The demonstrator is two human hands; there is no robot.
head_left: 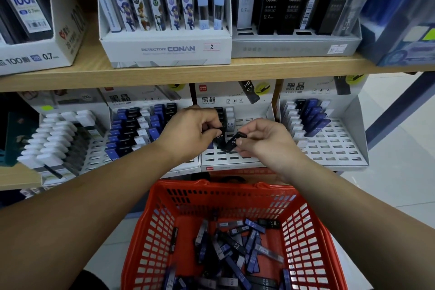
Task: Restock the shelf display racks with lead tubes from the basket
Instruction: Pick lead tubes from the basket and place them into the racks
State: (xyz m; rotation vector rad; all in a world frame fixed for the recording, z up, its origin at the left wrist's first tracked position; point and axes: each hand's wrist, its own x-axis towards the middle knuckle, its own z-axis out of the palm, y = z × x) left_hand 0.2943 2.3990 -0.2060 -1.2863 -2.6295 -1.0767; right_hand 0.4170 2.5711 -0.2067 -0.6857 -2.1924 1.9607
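Note:
Both hands work over the middle white slotted display rack (235,160) on the lower shelf. My left hand (190,129) pinches a black lead tube (220,140) that stands in the rack's slots. My right hand (263,139) holds a second black lead tube (234,142), tilted, its lower end at the rack. Behind them a short row of black and white tubes (227,115) fills the rack's back left. Below, the red plastic basket (162,226) holds several loose blue, black and clear lead tubes (237,245).
A nearly full rack of blue, black and white tubes (138,129) stands to the left, and a partly filled rack (329,141) to the right. The wooden upper shelf (164,73) carries boxed lead refills. A blue shelf post (397,110) slants at the right.

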